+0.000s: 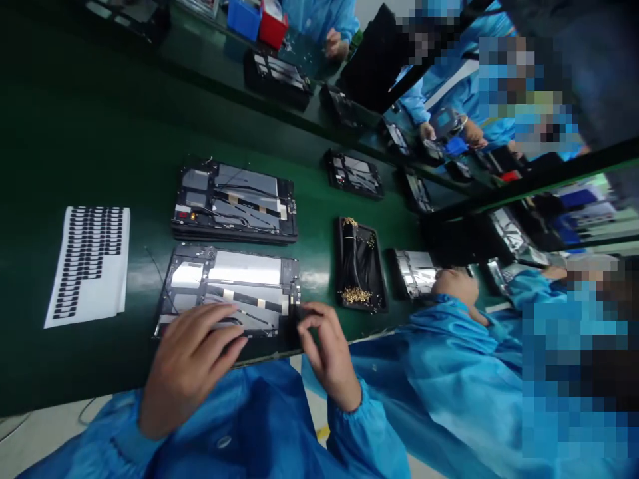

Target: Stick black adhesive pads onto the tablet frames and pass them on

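An opened tablet-like device [244, 267] lies in front of me, its silver battery panels, black ribbon cable and thin wires exposed. My left hand [192, 356] rests over its near left part with fingers stretched out, hiding that corner. At the device's right edge, my right hand [327, 352] has thumb and forefinger drawn together. Whatever is between those fingertips is dark and cannot be made out. Just beyond the device sits a stack of similar opened devices [234, 203], with a small red light showing on the top one.
On the left lies a white sheet [104, 293] with rows of black stickers. A black tray [382, 296] of dark cables with gold-coloured ends stands to the right. Farther off are another opened device [355, 174], a blue bin [243, 18] and a red bin [273, 26]. A co-worker's hand [456, 286] is at the right.
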{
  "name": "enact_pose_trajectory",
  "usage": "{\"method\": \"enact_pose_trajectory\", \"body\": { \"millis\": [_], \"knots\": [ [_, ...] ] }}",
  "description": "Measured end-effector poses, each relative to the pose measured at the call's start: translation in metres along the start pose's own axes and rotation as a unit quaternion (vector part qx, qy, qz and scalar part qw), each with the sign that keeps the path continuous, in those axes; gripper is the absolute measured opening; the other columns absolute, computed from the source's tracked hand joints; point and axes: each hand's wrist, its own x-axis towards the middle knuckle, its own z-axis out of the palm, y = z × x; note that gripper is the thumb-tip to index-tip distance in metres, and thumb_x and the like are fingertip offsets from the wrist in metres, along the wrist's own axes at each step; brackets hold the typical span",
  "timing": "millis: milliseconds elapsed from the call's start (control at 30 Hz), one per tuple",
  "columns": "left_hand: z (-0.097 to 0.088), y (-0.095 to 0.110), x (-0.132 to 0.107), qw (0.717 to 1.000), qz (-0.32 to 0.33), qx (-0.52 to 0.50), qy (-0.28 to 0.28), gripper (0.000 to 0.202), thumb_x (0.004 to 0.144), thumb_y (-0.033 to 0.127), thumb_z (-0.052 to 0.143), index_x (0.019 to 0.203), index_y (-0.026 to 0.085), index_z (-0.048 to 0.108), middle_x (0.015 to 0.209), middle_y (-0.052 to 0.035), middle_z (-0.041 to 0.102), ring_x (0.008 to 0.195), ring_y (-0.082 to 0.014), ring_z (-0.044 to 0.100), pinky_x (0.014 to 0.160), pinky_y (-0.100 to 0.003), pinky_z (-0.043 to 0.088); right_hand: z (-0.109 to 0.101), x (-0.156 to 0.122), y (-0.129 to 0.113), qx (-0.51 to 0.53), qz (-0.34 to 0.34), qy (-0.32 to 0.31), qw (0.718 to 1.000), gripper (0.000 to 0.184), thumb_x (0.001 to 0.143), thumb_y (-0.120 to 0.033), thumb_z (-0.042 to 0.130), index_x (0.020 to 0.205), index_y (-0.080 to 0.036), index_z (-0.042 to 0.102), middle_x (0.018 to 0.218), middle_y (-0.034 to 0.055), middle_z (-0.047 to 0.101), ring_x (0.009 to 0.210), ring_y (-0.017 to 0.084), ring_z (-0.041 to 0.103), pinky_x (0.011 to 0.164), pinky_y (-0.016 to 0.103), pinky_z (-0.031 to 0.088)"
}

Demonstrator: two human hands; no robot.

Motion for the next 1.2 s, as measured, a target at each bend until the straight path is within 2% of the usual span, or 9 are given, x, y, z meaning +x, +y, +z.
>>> {"method": "enact_pose_trajectory", "body": {
  "millis": [100, 233, 500, 767, 867, 1000, 1200],
  "knots": [
    [0.024, 0.016, 0.001, 0.997, -0.015, -0.022, -0.067, 0.007, 0.097, 0.023, 0.057, 0.099, 0.021, 0.063, 0.117, -0.0067, 0.068, 0.113, -0.0244, 0.062, 0.097, -0.044, 0.049, 0.006, -0.003, -0.012, -0.054, -0.104, -0.049, 0.992, 0.01, 0.1, -0.015, 0.053, 0.107, -0.021, 0.058, 0.116, 0.0121, 0.064, 0.112, 0.022, 0.063, 0.094, 0.036, 0.055],
    [0.041, 0.02, -0.007, 0.995, -0.036, -0.02, -0.092, 0.01, 0.099, 0.022, 0.052, 0.095, 0.021, 0.061, 0.112, -0.0059, 0.068, 0.108, -0.024, 0.061, 0.094, -0.042, 0.046, 0.021, -0.008, -0.013, -0.117, -0.127, -0.072, 0.982, 0.011, 0.1, -0.014, 0.054, 0.108, -0.019, 0.06, 0.113, 0.0116, 0.067, 0.106, 0.022, 0.063, 0.089, 0.038, 0.054],
    [0.042, 0.019, -0.01, 0.994, -0.04, -0.022, -0.1, 0.008, 0.098, 0.021, 0.055, 0.094, 0.021, 0.061, 0.114, -0.0051, 0.067, 0.111, -0.0242, 0.057, 0.096, -0.041, 0.041, 0.023, -0.006, -0.013, -0.154, -0.119, -0.092, 0.976, 0.01, 0.101, -0.014, 0.054, 0.106, -0.018, 0.062, 0.112, 0.0106, 0.068, 0.099, 0.023, 0.062, 0.086, 0.038, 0.051],
    [0.044, 0.023, -0.004, 0.996, -0.033, -0.008, -0.08, 0.014, 0.098, 0.021, 0.054, 0.099, 0.023, 0.067, 0.109, -0.0045, 0.068, 0.104, -0.0238, 0.059, 0.09, -0.04, 0.044, 0.023, -0.004, -0.016, -0.168, -0.127, -0.097, 0.973, 0.014, 0.101, -0.014, 0.052, 0.109, -0.018, 0.063, 0.112, 0.0114, 0.069, 0.097, 0.024, 0.061, 0.086, 0.04, 0.052],
    [0.045, 0.024, -0.003, 0.996, -0.024, -0.002, -0.084, 0.015, 0.097, 0.02, 0.054, 0.095, 0.024, 0.069, 0.108, -0.0048, 0.069, 0.104, -0.0243, 0.059, 0.088, -0.04, 0.045, 0.021, -0.004, -0.014, -0.136, -0.126, -0.093, 0.978, 0.015, 0.1, -0.014, 0.053, 0.111, -0.019, 0.062, 0.112, 0.0112, 0.069, 0.099, 0.023, 0.063, 0.087, 0.04, 0.055],
    [0.046, 0.023, -0.002, 0.996, -0.025, -0.006, -0.08, 0.015, 0.095, 0.019, 0.057, 0.094, 0.025, 0.07, 0.108, -0.0043, 0.069, 0.104, -0.0238, 0.06, 0.087, -0.039, 0.046, 0.016, -0.008, -0.006, -0.049, -0.096, -0.048, 0.993, 0.019, 0.097, -0.012, 0.058, 0.114, -0.02, 0.061, 0.115, 0.0118, 0.067, 0.11, 0.022, 0.064, 0.092, 0.038, 0.058],
    [0.049, 0.025, 0.002, 0.998, -0.014, 0.005, -0.068, 0.015, 0.096, 0.02, 0.057, 0.092, 0.024, 0.071, 0.103, -0.0038, 0.07, 0.101, -0.0238, 0.06, 0.085, -0.039, 0.045, 0.017, -0.011, 0.001, -0.04, -0.09, -0.032, 0.995, 0.019, 0.095, -0.012, 0.062, 0.113, -0.021, 0.063, 0.108, 0.0103, 0.068, 0.102, 0.022, 0.066, 0.085, 0.038, 0.058]
  ]
}}
